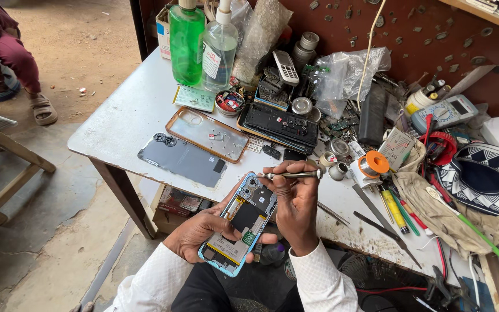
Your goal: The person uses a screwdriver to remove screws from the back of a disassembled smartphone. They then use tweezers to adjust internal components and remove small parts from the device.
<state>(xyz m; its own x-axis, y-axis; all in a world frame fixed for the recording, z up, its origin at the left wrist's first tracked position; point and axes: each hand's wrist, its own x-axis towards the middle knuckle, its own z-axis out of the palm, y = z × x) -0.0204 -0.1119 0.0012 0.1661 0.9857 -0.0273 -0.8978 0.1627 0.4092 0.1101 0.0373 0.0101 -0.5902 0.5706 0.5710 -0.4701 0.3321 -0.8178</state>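
While held, opened phone slants camera-end upper-right.

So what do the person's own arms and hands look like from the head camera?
Both arms wear long white sleeves with buttoned-style cuffs that end at the wrists. The left hand and right hand are bare: no gloves, and no rings or watch that I can make out. The sleeve fabric looks lightly textured.

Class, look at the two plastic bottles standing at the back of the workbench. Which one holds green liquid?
The left bottle, taller-looking and filled with green liquid. The bottle beside it on the right is clear, with colourless contents and a white label.
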